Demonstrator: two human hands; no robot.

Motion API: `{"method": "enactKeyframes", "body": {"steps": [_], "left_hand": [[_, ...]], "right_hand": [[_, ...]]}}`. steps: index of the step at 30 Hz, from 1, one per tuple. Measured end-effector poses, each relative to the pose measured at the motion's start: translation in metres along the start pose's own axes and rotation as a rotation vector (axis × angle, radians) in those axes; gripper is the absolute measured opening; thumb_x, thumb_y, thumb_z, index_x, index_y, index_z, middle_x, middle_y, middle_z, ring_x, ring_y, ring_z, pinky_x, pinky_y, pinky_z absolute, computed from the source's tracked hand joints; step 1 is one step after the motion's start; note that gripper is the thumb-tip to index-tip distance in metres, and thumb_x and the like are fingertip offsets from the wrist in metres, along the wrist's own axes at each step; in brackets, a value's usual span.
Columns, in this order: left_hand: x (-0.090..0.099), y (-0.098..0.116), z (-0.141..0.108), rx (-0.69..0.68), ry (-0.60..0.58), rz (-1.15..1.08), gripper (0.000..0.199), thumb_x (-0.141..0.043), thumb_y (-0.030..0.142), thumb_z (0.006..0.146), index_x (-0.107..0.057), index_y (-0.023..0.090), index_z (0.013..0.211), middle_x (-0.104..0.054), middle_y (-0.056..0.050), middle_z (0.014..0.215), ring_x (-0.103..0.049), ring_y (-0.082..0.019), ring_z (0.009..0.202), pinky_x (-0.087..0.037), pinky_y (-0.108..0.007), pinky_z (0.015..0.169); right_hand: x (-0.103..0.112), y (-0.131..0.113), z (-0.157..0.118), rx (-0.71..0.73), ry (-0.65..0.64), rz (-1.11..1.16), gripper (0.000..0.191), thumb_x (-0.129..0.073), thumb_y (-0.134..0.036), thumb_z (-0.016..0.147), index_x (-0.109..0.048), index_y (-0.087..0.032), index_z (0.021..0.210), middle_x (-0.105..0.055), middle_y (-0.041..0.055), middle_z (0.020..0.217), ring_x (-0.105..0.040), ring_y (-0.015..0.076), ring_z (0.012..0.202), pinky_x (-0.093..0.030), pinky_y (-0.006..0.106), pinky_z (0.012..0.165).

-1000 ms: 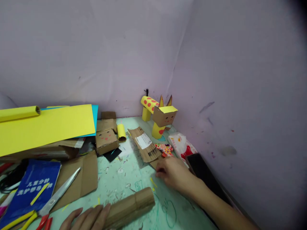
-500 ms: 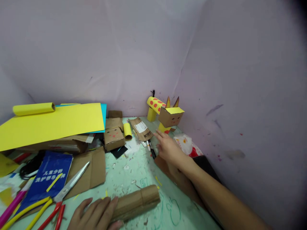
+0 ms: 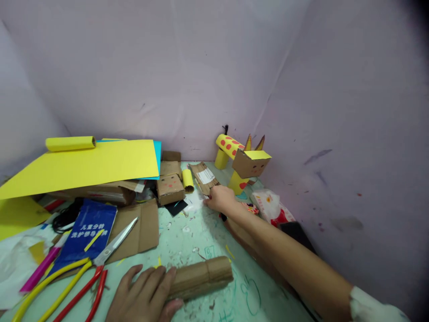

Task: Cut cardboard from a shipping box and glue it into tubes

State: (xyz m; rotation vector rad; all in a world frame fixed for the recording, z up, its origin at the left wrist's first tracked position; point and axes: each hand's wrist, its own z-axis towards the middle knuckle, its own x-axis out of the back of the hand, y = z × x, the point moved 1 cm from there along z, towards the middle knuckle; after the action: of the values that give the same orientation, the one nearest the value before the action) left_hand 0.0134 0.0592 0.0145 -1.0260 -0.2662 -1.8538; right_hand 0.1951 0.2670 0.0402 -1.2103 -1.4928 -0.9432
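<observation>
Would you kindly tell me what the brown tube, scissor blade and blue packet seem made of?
Brown tube: probably matte cardboard, from its dull brown surface and seam-like line.
Scissor blade: likely smooth metal, from its silvery sheen.
Blue packet: perhaps plastic film or coated paper, smooth with white lettering.

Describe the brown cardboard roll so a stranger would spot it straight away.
On the pale green table, look near the front, at the left hand. The cardboard roll lies there, one end hidden behind it. Unlike the yellow roll on the yellow sheet, it is bare brown.
</observation>
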Motion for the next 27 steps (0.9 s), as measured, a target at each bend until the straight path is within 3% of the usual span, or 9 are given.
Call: {"method": "enactKeyframes", "body": {"steps": [4, 7, 9, 11, 15, 18, 22, 27], "left_hand": [[-0.002, 0.000, -0.009, 0.036, -0.080, -0.019, 0.028, -0.044, 0.034, 0.092, -0.064, 0.016, 0.102, -0.074, -0.002, 0.086, -0.066, -0.018, 0.075, -0.040, -0.039, 0.078], [-0.003, 0.001, -0.015, 0.055, -0.129, -0.045, 0.028, -0.052, 0.034, 0.088, -0.062, 0.016, 0.108, -0.073, -0.002, 0.092, -0.066, -0.019, 0.081, -0.040, -0.040, 0.082], [-0.002, 0.002, -0.016, 0.076, -0.141, -0.061, 0.028, -0.054, 0.033, 0.087, -0.061, 0.016, 0.109, -0.073, -0.003, 0.093, -0.065, -0.020, 0.081, -0.040, -0.041, 0.083], [-0.001, 0.004, -0.015, 0.106, -0.156, -0.092, 0.027, -0.055, 0.030, 0.087, -0.060, 0.016, 0.110, -0.072, -0.003, 0.094, -0.065, -0.020, 0.082, -0.039, -0.041, 0.085], [0.002, 0.006, -0.010, 0.125, -0.148, -0.149, 0.027, -0.054, 0.023, 0.086, -0.059, 0.014, 0.110, -0.072, -0.005, 0.093, -0.064, -0.021, 0.082, -0.037, -0.041, 0.085], [0.004, 0.005, -0.007, 0.122, -0.165, -0.165, 0.027, -0.053, 0.025, 0.087, -0.058, 0.013, 0.110, -0.072, -0.006, 0.094, -0.064, -0.022, 0.082, -0.037, -0.042, 0.084], [0.004, 0.004, -0.006, 0.123, -0.193, -0.177, 0.030, -0.051, 0.031, 0.089, -0.057, 0.013, 0.112, -0.072, -0.009, 0.096, -0.063, -0.024, 0.084, -0.037, -0.043, 0.084], [0.003, 0.003, -0.007, 0.121, -0.205, -0.165, 0.031, -0.049, 0.035, 0.090, -0.057, 0.014, 0.113, -0.072, -0.009, 0.097, -0.063, -0.024, 0.084, -0.038, -0.043, 0.084]], "right_hand": [[0.009, -0.001, -0.002, -0.007, -0.032, 0.010, 0.030, -0.057, -0.030, 0.091, -0.055, -0.017, 0.118, -0.058, 0.0083, 0.119, -0.061, 0.0220, 0.099, -0.052, 0.042, 0.081], [0.022, 0.010, -0.024, 0.020, -0.043, 0.043, 0.027, -0.057, -0.030, 0.090, -0.057, -0.017, 0.115, -0.060, 0.0073, 0.115, -0.062, 0.0207, 0.096, -0.053, 0.040, 0.079], [0.029, 0.021, -0.048, 0.040, -0.021, 0.077, 0.019, -0.060, -0.030, 0.088, -0.064, -0.015, 0.099, -0.066, 0.0048, 0.097, -0.064, 0.0184, 0.085, -0.052, 0.035, 0.074], [0.028, 0.034, -0.076, 0.064, 0.030, 0.132, 0.014, -0.063, -0.027, 0.082, -0.069, -0.016, 0.077, -0.068, 0.0047, 0.073, -0.065, 0.0219, 0.075, -0.048, 0.031, 0.065], [0.004, 0.057, -0.126, 0.159, 0.134, 0.350, 0.019, -0.051, -0.027, 0.087, -0.069, -0.021, 0.092, -0.070, 0.0018, 0.081, -0.063, 0.0172, 0.075, -0.045, 0.025, 0.063], [-0.025, 0.065, -0.146, 0.306, 0.227, 0.829, 0.019, -0.056, -0.030, 0.084, -0.070, -0.018, 0.087, -0.069, 0.0040, 0.078, -0.061, 0.0170, 0.070, -0.045, 0.026, 0.061], [-0.055, 0.061, -0.153, 0.291, 0.246, 1.123, 0.011, -0.062, -0.023, 0.079, -0.072, -0.020, 0.082, -0.070, 0.0030, 0.077, -0.061, 0.0167, 0.070, -0.046, 0.027, 0.065], [-0.068, 0.047, -0.155, 0.221, 0.249, 1.261, 0.009, -0.064, -0.021, 0.075, -0.073, -0.020, 0.077, -0.068, 0.0027, 0.074, -0.060, 0.0164, 0.067, -0.046, 0.027, 0.064]]}}
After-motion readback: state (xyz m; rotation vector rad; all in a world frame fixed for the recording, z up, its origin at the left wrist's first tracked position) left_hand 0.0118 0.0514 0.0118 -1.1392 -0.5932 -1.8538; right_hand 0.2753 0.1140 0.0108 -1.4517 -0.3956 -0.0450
